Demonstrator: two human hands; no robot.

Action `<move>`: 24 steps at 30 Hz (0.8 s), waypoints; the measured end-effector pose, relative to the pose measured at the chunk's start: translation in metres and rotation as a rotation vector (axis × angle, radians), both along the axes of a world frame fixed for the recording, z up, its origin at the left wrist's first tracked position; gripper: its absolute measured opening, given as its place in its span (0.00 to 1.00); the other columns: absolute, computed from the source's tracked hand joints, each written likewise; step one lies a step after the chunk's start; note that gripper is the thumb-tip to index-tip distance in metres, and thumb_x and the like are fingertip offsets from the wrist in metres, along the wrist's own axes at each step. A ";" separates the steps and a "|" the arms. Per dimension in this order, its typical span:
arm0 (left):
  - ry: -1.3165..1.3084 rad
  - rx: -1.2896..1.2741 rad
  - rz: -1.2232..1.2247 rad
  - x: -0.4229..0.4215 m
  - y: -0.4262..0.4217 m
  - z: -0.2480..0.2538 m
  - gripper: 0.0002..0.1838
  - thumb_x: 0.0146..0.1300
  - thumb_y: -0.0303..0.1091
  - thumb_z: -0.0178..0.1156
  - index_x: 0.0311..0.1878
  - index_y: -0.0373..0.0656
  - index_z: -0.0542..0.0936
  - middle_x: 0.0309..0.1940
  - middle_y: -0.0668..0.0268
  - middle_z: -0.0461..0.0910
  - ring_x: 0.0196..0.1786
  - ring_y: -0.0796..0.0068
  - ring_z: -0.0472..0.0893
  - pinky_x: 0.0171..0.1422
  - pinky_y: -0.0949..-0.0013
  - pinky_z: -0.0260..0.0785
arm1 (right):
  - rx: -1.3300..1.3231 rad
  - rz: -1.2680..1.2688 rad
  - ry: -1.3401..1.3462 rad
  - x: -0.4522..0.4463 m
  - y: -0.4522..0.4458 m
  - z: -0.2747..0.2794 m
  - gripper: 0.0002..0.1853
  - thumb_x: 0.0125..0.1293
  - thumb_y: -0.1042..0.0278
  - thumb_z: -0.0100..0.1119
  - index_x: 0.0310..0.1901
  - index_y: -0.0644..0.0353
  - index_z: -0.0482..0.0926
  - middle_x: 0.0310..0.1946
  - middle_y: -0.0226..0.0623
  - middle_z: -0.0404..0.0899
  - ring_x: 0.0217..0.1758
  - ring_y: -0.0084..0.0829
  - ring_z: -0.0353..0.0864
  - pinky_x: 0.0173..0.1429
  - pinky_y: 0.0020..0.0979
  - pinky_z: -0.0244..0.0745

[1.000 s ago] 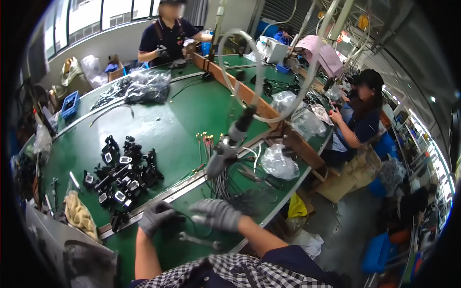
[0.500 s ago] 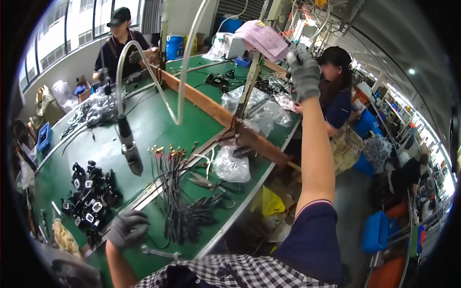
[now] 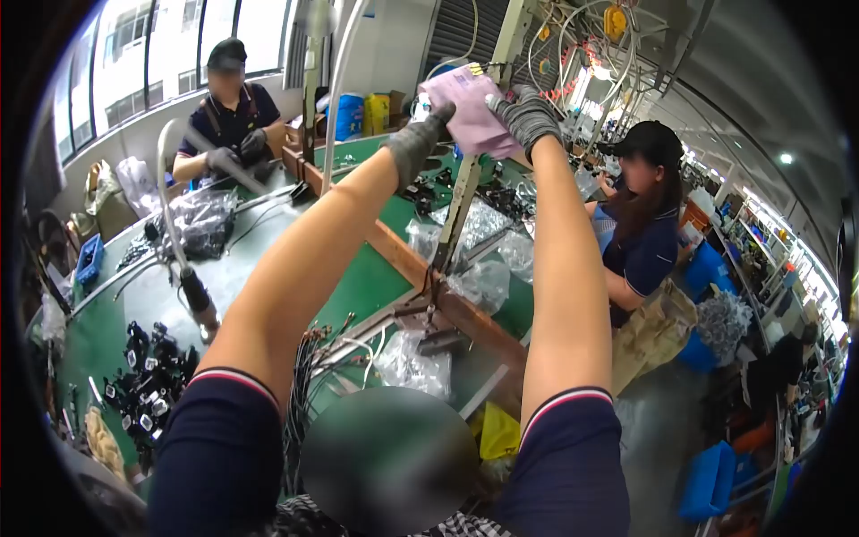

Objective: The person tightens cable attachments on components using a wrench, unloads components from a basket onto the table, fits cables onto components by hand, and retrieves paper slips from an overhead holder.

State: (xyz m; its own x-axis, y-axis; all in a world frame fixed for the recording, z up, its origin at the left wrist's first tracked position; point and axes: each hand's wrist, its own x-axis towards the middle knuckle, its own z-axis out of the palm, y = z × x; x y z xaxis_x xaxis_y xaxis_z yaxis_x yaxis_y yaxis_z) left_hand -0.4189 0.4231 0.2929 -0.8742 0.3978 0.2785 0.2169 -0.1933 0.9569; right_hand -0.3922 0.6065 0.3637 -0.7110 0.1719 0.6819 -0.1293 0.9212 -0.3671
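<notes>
Both my arms are stretched up toward a sheaf of pink paper (image 3: 470,112) on the upright post (image 3: 458,210). My left hand (image 3: 419,148), in a grey glove, pinches the sheaf's left edge. The gloved right hand (image 3: 530,121) has its fingers closed at the right edge. Behind my left forearm, most of the bundle of black cables (image 3: 300,394) on the green bench is hidden. A heap of small black parts (image 3: 143,380) with silvery faces lies at the bench's left.
A dark powered driver (image 3: 195,300) hangs at the left by a hose. One co-worker (image 3: 234,116) sits across the bench; another (image 3: 649,215) sits at the right. A wooden rail (image 3: 483,318) divides the bench. Plastic bags (image 3: 416,362) lie beside it.
My left hand has risen from the bench near the black parts to the pink paper's left edge. My right hand stays at its right side. The view has tilted up slightly.
</notes>
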 end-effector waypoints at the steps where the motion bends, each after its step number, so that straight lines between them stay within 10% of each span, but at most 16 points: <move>1: -0.102 0.040 -0.144 -0.021 0.011 0.004 0.32 0.56 0.65 0.56 0.52 0.48 0.75 0.44 0.63 0.80 0.39 0.67 0.78 0.47 0.65 0.70 | -0.002 -0.001 0.011 -0.008 0.007 0.003 0.27 0.56 0.51 0.64 0.52 0.59 0.75 0.46 0.50 0.79 0.47 0.44 0.79 0.51 0.38 0.74; 8: -0.240 0.456 -0.135 -0.073 0.036 0.034 0.31 0.57 0.61 0.58 0.53 0.46 0.74 0.47 0.60 0.79 0.50 0.61 0.78 0.60 0.53 0.67 | -0.570 0.554 -0.113 0.005 0.016 0.000 0.16 0.56 0.55 0.65 0.36 0.62 0.81 0.29 0.37 0.82 0.28 0.28 0.79 0.30 0.31 0.75; 12: -0.132 0.413 -0.115 -0.071 0.016 0.046 0.27 0.56 0.54 0.62 0.51 0.45 0.74 0.46 0.59 0.79 0.48 0.60 0.79 0.58 0.54 0.70 | 0.009 0.542 0.029 -0.033 0.055 -0.009 0.16 0.56 0.55 0.65 0.37 0.61 0.81 0.29 0.36 0.81 0.28 0.26 0.78 0.31 0.30 0.75; 24: -0.049 0.351 -0.100 -0.052 0.015 0.067 0.23 0.54 0.37 0.66 0.51 0.40 0.71 0.42 0.58 0.79 0.44 0.62 0.80 0.51 0.57 0.76 | -0.579 0.344 -0.152 -0.026 0.011 0.037 0.29 0.60 0.39 0.54 0.47 0.60 0.80 0.37 0.35 0.81 0.42 0.28 0.75 0.51 0.34 0.69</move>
State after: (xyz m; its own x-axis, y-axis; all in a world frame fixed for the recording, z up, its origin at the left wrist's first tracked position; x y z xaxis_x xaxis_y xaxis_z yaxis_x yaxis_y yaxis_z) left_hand -0.4710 0.4382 0.3598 -0.8515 0.3697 0.3718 0.1356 -0.5298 0.8372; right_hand -0.4182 0.6170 0.4005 -0.8710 0.2260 0.4362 -0.2868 0.4870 -0.8250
